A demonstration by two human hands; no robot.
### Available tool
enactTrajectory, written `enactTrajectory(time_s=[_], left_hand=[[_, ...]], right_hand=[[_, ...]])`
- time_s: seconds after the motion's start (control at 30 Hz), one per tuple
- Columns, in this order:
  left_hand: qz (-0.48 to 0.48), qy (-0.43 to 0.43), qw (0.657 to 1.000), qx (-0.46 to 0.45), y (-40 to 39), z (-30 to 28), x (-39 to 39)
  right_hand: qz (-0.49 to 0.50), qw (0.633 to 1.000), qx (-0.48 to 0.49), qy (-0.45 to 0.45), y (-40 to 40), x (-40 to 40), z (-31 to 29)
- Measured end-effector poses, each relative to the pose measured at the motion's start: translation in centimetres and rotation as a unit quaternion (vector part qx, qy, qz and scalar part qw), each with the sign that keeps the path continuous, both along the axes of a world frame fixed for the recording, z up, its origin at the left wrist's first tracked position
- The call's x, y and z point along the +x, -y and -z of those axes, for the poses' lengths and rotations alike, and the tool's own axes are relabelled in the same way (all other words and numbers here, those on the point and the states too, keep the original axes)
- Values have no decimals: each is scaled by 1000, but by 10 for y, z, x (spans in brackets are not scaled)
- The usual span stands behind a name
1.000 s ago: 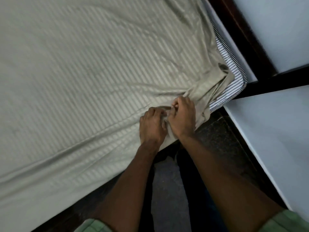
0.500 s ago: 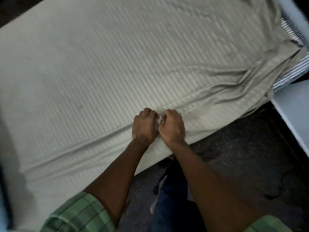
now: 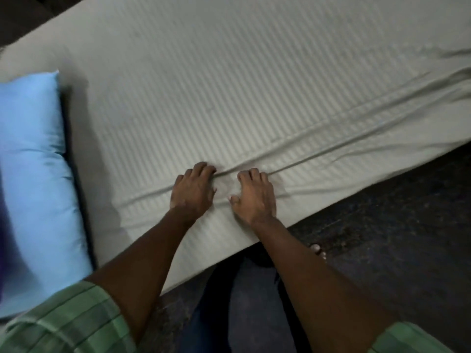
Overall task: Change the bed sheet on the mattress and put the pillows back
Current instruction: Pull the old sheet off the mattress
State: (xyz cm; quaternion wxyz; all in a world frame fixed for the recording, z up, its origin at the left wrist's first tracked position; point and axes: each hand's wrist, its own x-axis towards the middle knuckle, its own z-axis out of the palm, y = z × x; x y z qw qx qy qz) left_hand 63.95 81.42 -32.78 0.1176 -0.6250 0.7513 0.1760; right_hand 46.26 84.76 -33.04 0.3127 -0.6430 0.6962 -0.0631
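The floor (image 3: 397, 238) fills the frame from three o'clock down to five o'clock, a dark, speckled surface with a dull sheen and some lighter scuffs. At eleven o'clock, in the far corner, a dark brownish patch (image 3: 23, 16) lies in shadow, too dim to tell whether it is floor or furniture. The light is low and soft, falling from above, so that the floor close under the near edge of the bed sits in deep shadow.
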Motion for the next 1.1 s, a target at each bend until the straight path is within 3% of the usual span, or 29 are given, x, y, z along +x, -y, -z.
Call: enactTrajectory(time_s=[0.1, 0.2, 0.3, 0.37, 0.47, 0.53, 0.73, 0.87, 1.0, 1.1], left_hand=[[53, -6, 997, -59, 17, 11, 46], [145, -73, 983, -87, 45, 20, 78], [261, -173, 949, -32, 62, 5, 97], [255, -202, 945, 21, 64, -8, 113], [247, -158, 953, 77, 63, -18, 140], [255, -111, 956, 97, 56, -18, 149], [259, 7, 952, 166, 52, -6, 179], [267, 38, 935, 232, 58, -9, 186], [269, 28, 922, 278, 63, -11, 186], [268, -59, 939, 207, 65, -7, 197]], right_hand=[[27, 999, -18, -37, -9, 53, 12], [61, 990, -50, -114, -8, 91, 23], [62, 980, -96, -161, -11, 117, 30], [89, 977, -117, -154, -14, 134, 30], [232, 967, -99, -46, -20, 169, 20], [294, 954, -33, -37, -29, 187, 17], [249, 957, 151, -15, -27, 222, 13], [223, 946, 226, 66, -22, 226, 17], [228, 939, 218, 137, -27, 228, 12], [241, 962, 104, 73, -32, 236, 7]])
